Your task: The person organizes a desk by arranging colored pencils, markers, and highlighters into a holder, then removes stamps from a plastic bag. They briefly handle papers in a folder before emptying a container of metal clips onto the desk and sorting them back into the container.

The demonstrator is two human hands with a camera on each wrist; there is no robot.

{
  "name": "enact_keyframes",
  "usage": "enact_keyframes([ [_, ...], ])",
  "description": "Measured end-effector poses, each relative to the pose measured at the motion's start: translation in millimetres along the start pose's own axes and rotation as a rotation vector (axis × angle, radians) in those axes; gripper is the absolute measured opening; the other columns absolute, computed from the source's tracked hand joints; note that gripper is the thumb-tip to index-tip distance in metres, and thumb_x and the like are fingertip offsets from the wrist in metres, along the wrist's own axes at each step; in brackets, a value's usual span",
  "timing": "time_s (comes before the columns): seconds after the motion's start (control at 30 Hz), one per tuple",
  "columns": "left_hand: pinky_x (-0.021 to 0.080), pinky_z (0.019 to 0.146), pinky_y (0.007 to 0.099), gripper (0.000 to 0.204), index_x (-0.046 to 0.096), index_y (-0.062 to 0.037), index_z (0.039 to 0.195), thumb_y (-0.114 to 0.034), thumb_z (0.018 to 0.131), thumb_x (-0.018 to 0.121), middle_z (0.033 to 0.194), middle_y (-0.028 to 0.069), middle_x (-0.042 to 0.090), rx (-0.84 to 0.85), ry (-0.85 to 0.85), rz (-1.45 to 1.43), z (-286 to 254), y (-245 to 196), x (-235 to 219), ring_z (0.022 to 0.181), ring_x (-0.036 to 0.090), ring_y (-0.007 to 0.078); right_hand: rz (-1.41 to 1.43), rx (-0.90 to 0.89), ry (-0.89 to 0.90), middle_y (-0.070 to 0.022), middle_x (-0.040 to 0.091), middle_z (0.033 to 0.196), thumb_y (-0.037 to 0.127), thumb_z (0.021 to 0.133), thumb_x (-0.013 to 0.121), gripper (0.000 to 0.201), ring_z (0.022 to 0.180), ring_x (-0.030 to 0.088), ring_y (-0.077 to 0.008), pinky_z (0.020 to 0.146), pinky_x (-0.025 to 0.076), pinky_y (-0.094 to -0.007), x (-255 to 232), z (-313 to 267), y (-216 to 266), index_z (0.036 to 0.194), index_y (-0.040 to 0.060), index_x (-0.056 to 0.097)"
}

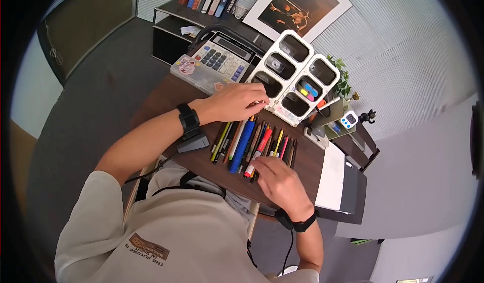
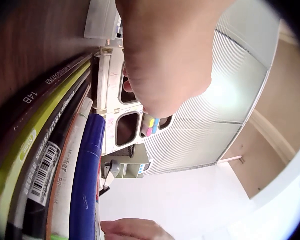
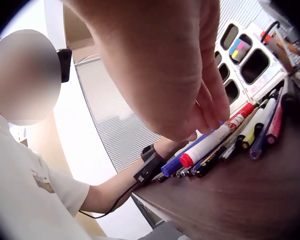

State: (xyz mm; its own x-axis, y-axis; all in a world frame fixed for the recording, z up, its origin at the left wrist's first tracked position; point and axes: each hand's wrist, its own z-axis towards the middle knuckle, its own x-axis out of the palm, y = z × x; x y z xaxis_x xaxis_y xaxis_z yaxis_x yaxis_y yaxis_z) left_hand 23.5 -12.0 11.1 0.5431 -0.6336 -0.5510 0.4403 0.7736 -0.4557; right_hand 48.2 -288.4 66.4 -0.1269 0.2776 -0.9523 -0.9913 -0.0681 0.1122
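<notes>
On the brown desk [image 1: 201, 164] pens, pencils and markers lie side by side in a row, among them a thick blue marker [image 1: 242, 147] and a red-and-white marker [image 1: 259, 149]. Beyond their far ends, my left hand [image 1: 234, 102] hovers at the lower left of the white organizer [image 1: 288, 84], fingers loosely bent, nothing visible in them. My right hand [image 1: 285, 184] is over the near ends, its relaxed fingers [image 3: 212, 107] at the red-and-white marker [image 3: 210, 145]; whether they touch it is unclear. In the left wrist view the palm [image 2: 165, 65] hides most of its fingers.
A calculator [image 1: 222, 58] and a clear case [image 1: 194, 74] are left of the organizer. To the right stand a green pen holder [image 1: 337, 116] and white paper [image 1: 330, 177]. A grey box [image 1: 193, 143] sits at the desk's near left edge. Colored sticky tabs [image 1: 307, 90] fill one compartment.
</notes>
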Motion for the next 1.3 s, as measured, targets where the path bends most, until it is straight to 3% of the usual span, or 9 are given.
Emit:
enact_keyframes([
  [0.17,0.054,0.08,0.0412,0.013,0.072,-0.0028,0.105,-0.013,0.098,0.068,0.104,0.0105,0.069,0.019,0.045,0.025,0,-5,-2,0.093,0.068,0.0315,0.089,0.173,-0.134,-0.0169,0.069,0.102,0.008,0.093,0.072,0.022,0.093,0.069,-0.0347,0.082,0.058,-0.0433,3,8,-27,0.114,-0.0012,0.071],
  [0.23,0.055,0.08,0.041,0.013,0.072,-0.0028,0.105,-0.013,0.098,0.068,0.104,0.0104,0.069,0.024,0.071,0.032,2,-6,-2,0.094,0.068,0.0313,0.174,0.275,-0.026,-0.0188,0.069,0.1,0.014,0.095,0.073,0.024,0.091,0.069,-0.0376,0.081,0.057,-0.0448,3,14,-36,0.113,-0.0016,0.071],
  [0.5,0.055,0.082,0.0387,0.012,0.072,-0.0037,0.106,-0.011,0.097,0.07,0.106,0.009,0.069,-0.017,0.12,0.029,2,-11,-2,0.097,0.068,0.0279,0.314,0.294,-0.024,-0.0183,0.066,0.095,0.018,0.095,0.074,0.025,0.086,0.068,-0.0384,0.08,0.057,-0.0461,12,22,-56,0.114,0.0013,0.072],
  [0.7,0.055,0.082,0.0378,0.013,0.072,-0.0043,0.107,-0.011,0.095,0.071,0.106,0.0085,0.069,-0.002,0.155,0.053,5,-14,-5,0.097,0.068,0.0278,0.435,0.322,0.029,-0.0165,0.065,0.099,0.016,0.095,0.073,0.02,0.089,0.068,-0.0347,0.081,0.056,-0.0435,9,25,-68,0.11,0.0028,0.07],
  [0.77,0.055,0.082,0.0381,0.013,0.073,-0.0042,0.106,-0.01,0.095,0.072,0.106,0.0086,0.069,-0.008,0.165,0.048,4,-12,-3,0.096,0.068,0.0283,0.471,0.304,0.005,-0.013,0.063,0.096,0.015,0.095,0.075,0.019,0.085,0.069,-0.0276,0.079,0.056,-0.0395,14,25,-72,0.111,0.0054,0.071],
  [0.97,0.055,0.081,0.0393,0.014,0.073,-0.0041,0.105,-0.007,0.092,0.074,0.105,0.0095,0.069,-0.02,0.193,0.059,5,-15,-2,0.094,0.068,0.0302,0.501,0.324,0.016,-0.0121,0.062,0.095,0.012,0.094,0.074,0.015,0.083,0.067,-0.029,0.077,0.055,-0.0408,16,20,-79,0.107,0.006,0.07],
  [1.1,0.055,0.08,0.0398,0.016,0.074,-0.0039,0.106,-0.004,0.09,0.074,0.104,0.0094,0.069,-0.03,0.212,0.048,6,-14,-1,0.094,0.068,0.03,0.533,0.3,-0.108,-0.0115,0.062,0.094,0.013,0.092,0.076,0.018,0.081,0.066,-0.0297,0.075,0.055,-0.0411,27,17,-80,0.108,0.0065,0.071],
  [1.3,0.053,0.075,0.0398,0.02,0.075,-0.0063,0.105,-0.004,0.086,0.077,0.103,0.0074,0.068,-0.048,0.219,0.062,7,-12,-2,0.091,0.067,0.0283,0.513,0.35,-0.15,-0.0119,0.063,0.091,0.011,0.088,0.078,0.023,0.082,0.067,-0.0315,0.075,0.057,-0.0417,26,13,-83,0.108,0.005,0.069],
])
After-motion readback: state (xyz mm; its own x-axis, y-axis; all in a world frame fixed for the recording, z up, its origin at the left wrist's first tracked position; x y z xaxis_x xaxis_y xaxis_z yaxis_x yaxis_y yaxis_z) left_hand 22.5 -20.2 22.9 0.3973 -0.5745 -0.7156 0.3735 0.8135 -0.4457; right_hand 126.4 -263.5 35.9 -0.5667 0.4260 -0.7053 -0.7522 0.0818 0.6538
